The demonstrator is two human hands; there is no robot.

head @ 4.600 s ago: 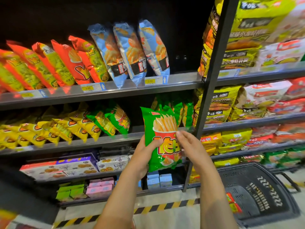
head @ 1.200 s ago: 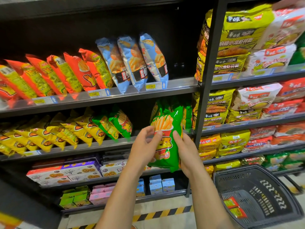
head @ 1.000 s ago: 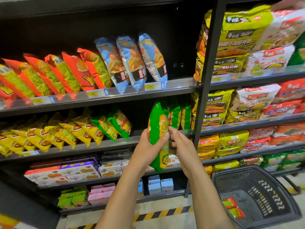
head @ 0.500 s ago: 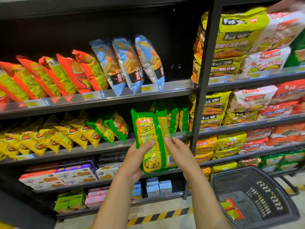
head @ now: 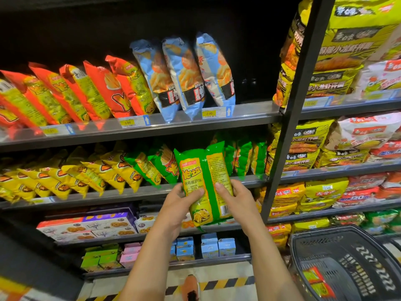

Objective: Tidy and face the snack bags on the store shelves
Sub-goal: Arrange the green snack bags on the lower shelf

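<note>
Green snack bag (head: 204, 168) held upright | left hand (head: 175, 205) fingers grip left edge | right hand (head: 238, 200) fingers grip right edge

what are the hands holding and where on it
Both hold one green snack bag, barcode side facing the camera: the left hand grips its lower left edge, the right hand its lower right edge, thumbs in front.

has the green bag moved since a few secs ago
Yes: the green bag has flipped, so its barcode back, not its fries front, now faces out from the middle shelf. It stays at that shelf's edge, left of the black post.
</note>
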